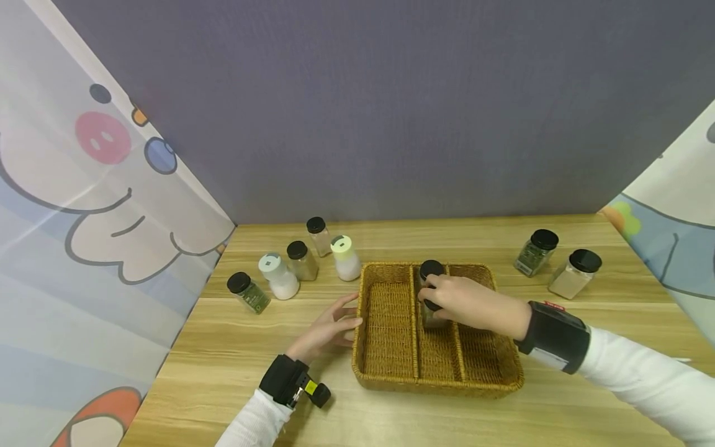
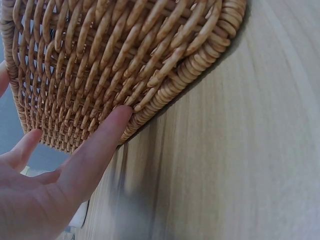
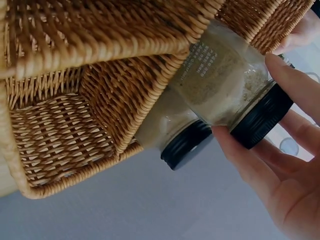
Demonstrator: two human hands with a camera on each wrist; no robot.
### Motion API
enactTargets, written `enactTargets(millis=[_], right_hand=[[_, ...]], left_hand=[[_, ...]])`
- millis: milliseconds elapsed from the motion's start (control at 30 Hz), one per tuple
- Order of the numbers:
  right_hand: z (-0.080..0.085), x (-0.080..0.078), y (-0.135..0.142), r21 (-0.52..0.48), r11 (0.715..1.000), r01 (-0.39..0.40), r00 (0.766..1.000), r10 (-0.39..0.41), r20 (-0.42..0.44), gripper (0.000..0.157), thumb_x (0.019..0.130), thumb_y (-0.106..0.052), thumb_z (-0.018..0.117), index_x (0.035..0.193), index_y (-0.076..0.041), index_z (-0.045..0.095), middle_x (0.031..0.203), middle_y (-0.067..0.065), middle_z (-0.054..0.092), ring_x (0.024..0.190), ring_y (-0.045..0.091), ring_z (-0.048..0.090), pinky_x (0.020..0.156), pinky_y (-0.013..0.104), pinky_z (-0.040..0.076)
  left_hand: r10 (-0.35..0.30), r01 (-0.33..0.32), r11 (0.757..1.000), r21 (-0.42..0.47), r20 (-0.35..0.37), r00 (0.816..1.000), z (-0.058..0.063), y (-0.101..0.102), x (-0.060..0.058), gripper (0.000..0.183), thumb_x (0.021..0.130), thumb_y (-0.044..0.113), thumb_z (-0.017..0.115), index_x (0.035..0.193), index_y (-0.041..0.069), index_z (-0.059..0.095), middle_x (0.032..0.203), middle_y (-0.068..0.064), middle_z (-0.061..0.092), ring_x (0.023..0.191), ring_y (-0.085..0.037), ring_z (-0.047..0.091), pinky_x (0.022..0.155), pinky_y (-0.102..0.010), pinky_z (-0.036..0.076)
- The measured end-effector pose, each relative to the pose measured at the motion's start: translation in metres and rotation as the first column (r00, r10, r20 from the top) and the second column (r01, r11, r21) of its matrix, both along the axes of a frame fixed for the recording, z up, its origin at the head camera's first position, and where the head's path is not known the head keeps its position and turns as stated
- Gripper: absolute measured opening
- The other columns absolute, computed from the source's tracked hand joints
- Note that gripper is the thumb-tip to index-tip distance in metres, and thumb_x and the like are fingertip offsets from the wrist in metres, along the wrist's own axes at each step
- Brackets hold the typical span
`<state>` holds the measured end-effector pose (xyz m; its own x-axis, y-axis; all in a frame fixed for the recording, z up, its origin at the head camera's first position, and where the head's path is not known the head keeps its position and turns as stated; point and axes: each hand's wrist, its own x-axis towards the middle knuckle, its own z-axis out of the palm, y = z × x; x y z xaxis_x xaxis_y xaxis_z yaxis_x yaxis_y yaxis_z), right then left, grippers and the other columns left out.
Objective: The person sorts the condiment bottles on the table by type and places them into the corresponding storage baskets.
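A woven wicker basket point(image 1: 388, 335) with three compartments stands on the wooden table. My right hand point(image 1: 460, 301) grips a spice jar point(image 3: 220, 80) near its black lid, fingers and thumb on either side. This clear jar, with pale brown powder inside, is at the middle compartment, its lower part behind the basket's edge in the right wrist view. Behind it in that compartment stands a second black-lidded jar point(image 3: 167, 120). My left hand point(image 1: 324, 329) touches the basket's left wall, its fingers extended against the weave point(image 2: 95, 60).
Left of the basket stand a green-labelled jar point(image 1: 249, 293), a white-capped bottle point(image 1: 279, 277), a brown-powder jar point(image 1: 304, 261), a small jar point(image 1: 319, 236) and a yellow-capped bottle point(image 1: 346, 259). Rightward are a green-labelled jar point(image 1: 536, 252) and a pale-powder jar point(image 1: 574, 274). A grey wall point(image 1: 391, 124) rises behind.
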<state>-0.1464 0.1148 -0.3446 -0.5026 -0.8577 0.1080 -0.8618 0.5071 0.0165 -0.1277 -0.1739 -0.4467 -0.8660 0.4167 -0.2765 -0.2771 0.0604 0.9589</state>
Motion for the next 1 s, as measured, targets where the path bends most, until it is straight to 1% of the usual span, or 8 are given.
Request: enactTargets(millis=[167, 233, 300, 367, 500, 700, 867, 1000], right_hand=[[-0.003, -0.001, 0.0, 0.001, 1.0, 0.013, 1.0, -0.013, 0.016, 0.033, 0.068, -0.022, 0.075, 0.095, -0.007, 0.063, 0.093, 0.012, 0.056, 0.076, 0.021, 0.059, 0.058, 0.022, 0.052], [-0.004, -0.002, 0.0, 0.002, 1.0, 0.015, 1.0, -0.015, 0.016, 0.033, 0.068, -0.022, 0.075, 0.095, -0.007, 0.063, 0.093, 0.013, 0.056, 0.076, 0.022, 0.059, 0.059, 0.023, 0.052], [-0.005, -0.002, 0.0, 0.003, 1.0, 0.018, 1.0, -0.018, 0.015, 0.034, 0.068, -0.022, 0.075, 0.095, -0.007, 0.063, 0.092, 0.013, 0.056, 0.076, 0.022, 0.059, 0.058, 0.023, 0.052], [-0.006, -0.003, -0.001, 0.004, 1.0, 0.019, 1.0, -0.019, 0.016, 0.034, 0.067, -0.022, 0.075, 0.095, -0.007, 0.063, 0.091, 0.012, 0.056, 0.075, 0.021, 0.059, 0.058, 0.023, 0.052], [-0.007, -0.005, -0.001, 0.006, 1.0, 0.018, 1.0, -0.018, 0.024, 0.033, 0.067, -0.021, 0.075, 0.095, -0.007, 0.063, 0.091, 0.012, 0.056, 0.076, 0.022, 0.059, 0.059, 0.024, 0.052], [-0.009, -0.006, -0.001, 0.012, 1.0, 0.022, 0.998, -0.023, 0.056, 0.033, 0.068, -0.021, 0.074, 0.096, -0.007, 0.062, 0.093, 0.013, 0.057, 0.077, 0.022, 0.059, 0.058, 0.023, 0.052], [-0.011, -0.007, -0.002, 0.009, 0.999, 0.031, 0.995, -0.032, 0.091, 0.034, 0.069, -0.02, 0.074, 0.097, -0.006, 0.062, 0.097, 0.016, 0.057, 0.08, 0.024, 0.059, 0.06, 0.025, 0.052], [-0.012, -0.007, -0.002, 0.002, 1.0, 0.027, 0.996, -0.027, 0.086, 0.033, 0.069, -0.02, 0.074, 0.097, -0.007, 0.062, 0.096, 0.015, 0.057, 0.079, 0.023, 0.059, 0.06, 0.025, 0.052]], left_hand=[[-0.009, 0.009, 1.0, 0.001, -0.018, 1.0, -0.002, -0.001, -0.001, 0.072, 0.084, 0.024, 0.06, 0.141, 0.012, 0.019, 0.135, -0.029, 0.025, 0.112, -0.038, 0.043, 0.078, -0.047, 0.049], [-0.018, 0.018, 1.0, -0.013, -0.02, 1.0, -0.003, -0.001, -0.001, 0.073, 0.083, 0.027, 0.061, 0.141, 0.013, 0.018, 0.136, -0.028, 0.026, 0.112, -0.036, 0.044, 0.078, -0.047, 0.049], [-0.024, 0.023, 1.0, -0.015, -0.03, 0.999, -0.003, -0.001, -0.002, 0.074, 0.083, 0.029, 0.061, 0.141, 0.012, 0.018, 0.136, -0.029, 0.025, 0.112, -0.037, 0.045, 0.078, -0.047, 0.049], [-0.022, 0.022, 1.0, -0.016, -0.025, 0.999, -0.003, -0.001, -0.002, 0.074, 0.083, 0.029, 0.061, 0.141, 0.013, 0.018, 0.136, -0.028, 0.025, 0.112, -0.037, 0.044, 0.079, -0.047, 0.049], [-0.011, 0.011, 1.0, 0.0, -0.014, 1.0, -0.001, 0.0, -0.001, 0.072, 0.084, 0.024, 0.06, 0.141, 0.013, 0.018, 0.136, -0.028, 0.025, 0.114, -0.039, 0.042, 0.079, -0.048, 0.048], [-0.006, 0.006, 1.0, -0.002, -0.009, 1.0, 0.0, 0.0, 0.0, 0.068, 0.086, 0.018, 0.057, 0.141, 0.011, 0.018, 0.136, -0.028, 0.025, 0.113, -0.04, 0.042, 0.079, -0.048, 0.049], [-0.002, 0.002, 1.0, -0.001, -0.002, 1.0, 0.001, 0.0, 0.0, 0.068, 0.085, 0.019, 0.058, 0.141, 0.012, 0.019, 0.136, -0.027, 0.025, 0.113, -0.039, 0.043, 0.079, -0.048, 0.049], [-0.005, 0.005, 1.0, 0.002, -0.008, 1.0, 0.0, 0.0, 0.0, 0.069, 0.085, 0.021, 0.059, 0.141, 0.012, 0.019, 0.136, -0.028, 0.025, 0.113, -0.039, 0.042, 0.079, -0.047, 0.049]])
